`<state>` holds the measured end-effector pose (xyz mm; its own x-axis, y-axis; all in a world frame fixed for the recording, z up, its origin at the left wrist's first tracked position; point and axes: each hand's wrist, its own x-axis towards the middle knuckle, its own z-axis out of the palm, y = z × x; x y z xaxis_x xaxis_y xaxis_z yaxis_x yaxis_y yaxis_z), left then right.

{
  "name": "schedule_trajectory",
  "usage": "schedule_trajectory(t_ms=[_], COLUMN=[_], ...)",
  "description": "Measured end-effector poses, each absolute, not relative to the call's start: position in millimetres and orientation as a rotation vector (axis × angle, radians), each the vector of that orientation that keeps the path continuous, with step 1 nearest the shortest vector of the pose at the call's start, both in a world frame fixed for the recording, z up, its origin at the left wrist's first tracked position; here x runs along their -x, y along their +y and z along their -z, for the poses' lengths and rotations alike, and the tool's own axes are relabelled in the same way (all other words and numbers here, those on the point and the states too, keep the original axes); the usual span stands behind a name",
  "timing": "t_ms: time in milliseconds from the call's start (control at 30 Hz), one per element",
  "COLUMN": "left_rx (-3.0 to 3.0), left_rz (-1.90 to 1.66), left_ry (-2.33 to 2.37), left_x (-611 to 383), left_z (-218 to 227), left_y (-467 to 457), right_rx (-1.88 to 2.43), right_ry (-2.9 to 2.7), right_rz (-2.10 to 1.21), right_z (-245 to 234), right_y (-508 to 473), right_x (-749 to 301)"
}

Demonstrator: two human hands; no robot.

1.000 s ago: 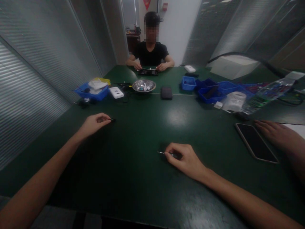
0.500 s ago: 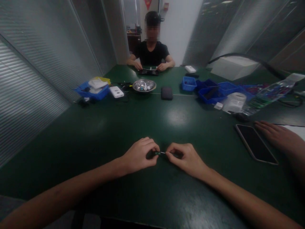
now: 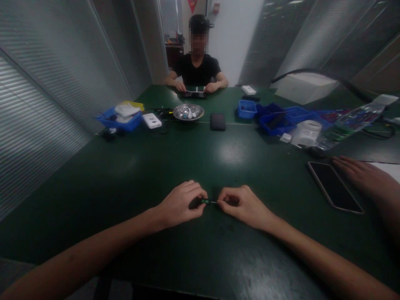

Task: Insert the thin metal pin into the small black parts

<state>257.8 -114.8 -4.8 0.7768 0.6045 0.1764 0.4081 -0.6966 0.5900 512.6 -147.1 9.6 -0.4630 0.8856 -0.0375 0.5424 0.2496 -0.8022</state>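
Low over the green table (image 3: pixel 175 250), my left hand (image 3: pixel 183 202) pinches a small dark-green piece (image 3: pixel 205 201) between thumb and fingers. A thin silvery shaft sticks out of its right end; its exact kind is too small to make out. The free end of that shaft meets the thumb and forefinger of my right hand (image 3: pixel 242 204), which are closed on it. My two hands face each other a short gap apart, and my fingers hide both ends of the piece.
A phone (image 3: pixel 336 187) lies at right beside another person's hand (image 3: pixel 359 171). Farther back stand a metal bowl (image 3: pixel 188 112), a black flat box (image 3: pixel 218 121), blue trays (image 3: pixel 246 109), and a plastic bottle (image 3: pixel 350 125). Across the table sits a person (image 3: pixel 200 68) holding a dark flat object.
The green piece shows a little more between my hands. Both hands keep their pinch, and the whole view has shifted slightly.
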Motion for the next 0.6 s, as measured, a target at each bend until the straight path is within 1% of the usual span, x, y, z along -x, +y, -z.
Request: schedule_trajectory(t_ms=[200,433,600], left_rx=[-2.443,-2.448,-2.444], left_rz=[-0.480,-0.464,-0.449], left_ry=[0.682,0.677,0.684], left_x=[-258.8,-260.3,-259.3], left_z=[5.0,4.1,2.2], left_y=[-114.5,-113.2,-114.0], right_rx=[1.295,1.189,1.212], right_ry=[-2.094,-2.052,-2.002], right_rz=[-1.074,-1.104,-1.116], right_z=[-8.3,-3.1,-3.8], right_y=[-148.6,-151.4,-150.7], right_x=[-507.7,-506.3,-509.1])
